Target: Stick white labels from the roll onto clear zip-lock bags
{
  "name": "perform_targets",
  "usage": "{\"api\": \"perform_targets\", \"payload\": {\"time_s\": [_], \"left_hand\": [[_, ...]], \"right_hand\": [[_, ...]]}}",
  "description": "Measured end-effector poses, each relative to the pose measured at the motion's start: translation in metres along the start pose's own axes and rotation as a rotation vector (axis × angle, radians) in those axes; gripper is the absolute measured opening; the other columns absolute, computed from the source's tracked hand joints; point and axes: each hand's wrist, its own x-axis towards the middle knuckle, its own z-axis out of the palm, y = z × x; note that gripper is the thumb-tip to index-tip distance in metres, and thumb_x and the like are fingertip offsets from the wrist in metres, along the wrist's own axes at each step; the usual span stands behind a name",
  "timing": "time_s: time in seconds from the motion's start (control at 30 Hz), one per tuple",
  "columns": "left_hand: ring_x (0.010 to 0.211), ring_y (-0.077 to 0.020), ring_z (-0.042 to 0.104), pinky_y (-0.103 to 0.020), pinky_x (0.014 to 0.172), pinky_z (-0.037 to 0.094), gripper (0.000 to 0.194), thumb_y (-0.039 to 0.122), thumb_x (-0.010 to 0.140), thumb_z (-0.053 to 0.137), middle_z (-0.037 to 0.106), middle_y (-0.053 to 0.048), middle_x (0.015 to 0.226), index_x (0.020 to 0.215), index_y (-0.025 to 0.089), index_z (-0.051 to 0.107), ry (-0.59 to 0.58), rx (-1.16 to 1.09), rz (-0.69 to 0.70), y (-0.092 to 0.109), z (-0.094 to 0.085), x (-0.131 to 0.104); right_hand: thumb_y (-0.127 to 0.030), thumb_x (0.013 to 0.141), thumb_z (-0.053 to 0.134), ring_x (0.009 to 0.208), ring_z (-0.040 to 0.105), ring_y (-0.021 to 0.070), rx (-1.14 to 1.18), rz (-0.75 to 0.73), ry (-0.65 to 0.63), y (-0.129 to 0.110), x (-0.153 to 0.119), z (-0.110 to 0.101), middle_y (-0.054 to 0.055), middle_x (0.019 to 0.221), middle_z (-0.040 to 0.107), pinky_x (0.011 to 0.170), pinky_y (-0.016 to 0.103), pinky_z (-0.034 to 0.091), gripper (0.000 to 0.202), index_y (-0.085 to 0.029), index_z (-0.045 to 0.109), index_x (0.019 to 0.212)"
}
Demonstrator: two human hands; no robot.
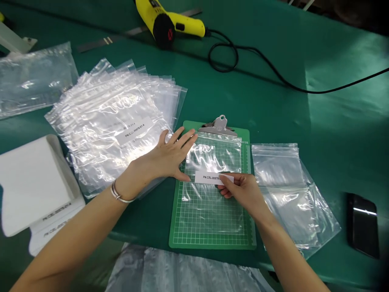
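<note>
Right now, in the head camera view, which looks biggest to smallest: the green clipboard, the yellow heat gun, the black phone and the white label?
1. Green clipboard
2. Yellow heat gun, though it lies farther from the camera, so it may really be larger
3. Black phone
4. White label, partly covered by the right hand

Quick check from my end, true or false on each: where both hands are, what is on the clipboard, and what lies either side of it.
1. The right hand pinches a white label. True.
2. The left hand grips the heat gun. False: it lies flat by the clipboard.
3. A clear bag sits under the clip. True.
4. The labelled bag stack lies right of the clipboard. False: left.
</note>
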Motion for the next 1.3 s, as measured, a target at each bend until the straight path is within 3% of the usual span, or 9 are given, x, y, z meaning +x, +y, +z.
{"api": "perform_targets", "payload": {"time_s": [0.13,0.23,0.3,0.4,0.53,0.73,0.93,1.17,1.3], "left_hand": [[0.135,-0.0334,-0.001,-0.061,0.103,0.01,0.096,0.059,0.077,0.051,-0.004,-0.012,0.149,0.141,0.013,-0.003,0.168,0.041,0.014,0.017,0.0,-0.014],[0.135,-0.0285,0.013,-0.056,0.106,0.019,0.071,0.051,0.087,0.038,0.018,-0.011,0.146,0.14,0.01,0.016,0.179,0.073,0.165,0.044,0.022,-0.028],[0.133,-0.025,0.02,-0.052,0.106,0.024,0.061,0.048,0.09,0.032,0.025,-0.008,0.144,0.137,0.009,0.026,0.187,0.112,0.218,0.06,0.043,-0.036],[0.132,-0.025,0.024,-0.053,0.104,0.029,0.058,0.042,0.09,0.038,0.023,-0.007,0.144,0.136,0.008,0.027,0.206,0.207,0.195,0.07,0.066,-0.041],[0.132,-0.0269,0.024,-0.055,0.102,0.032,0.063,0.041,0.088,0.045,0.019,-0.008,0.144,0.137,0.008,0.025,0.198,0.274,0.18,0.068,0.071,-0.041],[0.131,-0.0275,0.027,-0.058,0.099,0.033,0.058,0.038,0.09,0.041,0.022,-0.008,0.143,0.137,0.009,0.023,0.22,0.267,0.217,0.064,0.067,-0.041],[0.13,-0.0279,0.029,-0.057,0.098,0.036,0.055,0.039,0.091,0.038,0.023,-0.008,0.142,0.137,0.012,0.027,0.21,0.281,0.218,0.062,0.066,-0.04],[0.129,-0.0253,0.031,-0.054,0.098,0.037,0.05,0.038,0.092,0.033,0.025,-0.006,0.143,0.137,0.016,0.028,0.253,0.289,0.217,0.059,0.07,-0.042],[0.129,-0.0264,0.031,-0.054,0.099,0.035,0.052,0.036,0.091,0.038,0.028,-0.007,0.142,0.137,0.015,0.027,0.289,0.271,0.221,0.061,0.071,-0.043]], "right_hand": [[-0.037,0.074,0.062,0.047,0.059,0.0112,-0.031,-0.023,-0.008,-0.002,-0.001,0.0,0.004,0.06,0.067,0.045,0.022,0.05,0.032,-0.01,0.068,0.091],[-0.037,0.076,0.06,0.049,0.06,0.0129,-0.078,-0.05,-0.015,-0.003,-0.002,-0.001,0.004,0.061,0.067,0.047,0.024,0.051,0.032,-0.011,0.068,0.093],[-0.036,0.077,0.059,0.049,0.06,0.0135,-0.089,-0.059,-0.015,-0.003,-0.002,0.0,0.004,0.061,0.067,0.047,0.024,0.051,0.03,-0.012,0.068,0.092],[-0.032,0.079,0.058,0.048,0.059,0.0126,-0.067,-0.064,-0.026,-0.004,-0.001,0.0,0.003,0.061,0.066,0.045,0.022,0.05,0.025,-0.013,0.068,0.091],[-0.033,0.081,0.057,0.047,0.059,0.0098,-0.025,-0.038,-0.107,-0.012,-0.005,-0.008,0.004,0.065,0.069,0.042,0.016,0.047,0.025,-0.013,0.069,0.088],[-0.043,0.082,0.056,0.048,0.064,0.01,0.192,0.274,-0.432,-0.036,-0.013,-0.035,0.011,0.101,0.068,0.041,0.016,0.05,0.035,-0.012,0.063,0.098],[-0.037,0.086,0.051,0.049,0.063,0.0072,0.444,0.502,-0.6,-0.047,-0.014,-0.046,0.013,0.102,0.068,0.043,0.012,0.049,0.034,-0.008,0.061,0.101],[-0.033,0.087,0.049,0.05,0.062,0.0065,0.517,0.47,-0.444,-0.06,-0.032,-0.066,0.016,0.104,0.067,0.044,0.012,0.048,0.029,-0.013,0.054,0.108],[-0.04,0.085,0.049,0.058,0.064,0.0119,0.31,0.227,-0.287,-0.053,-0.049,-0.064,0.015,0.119,0.058,0.046,0.021,0.052,0.047,-0.021,0.04,0.128]]}}
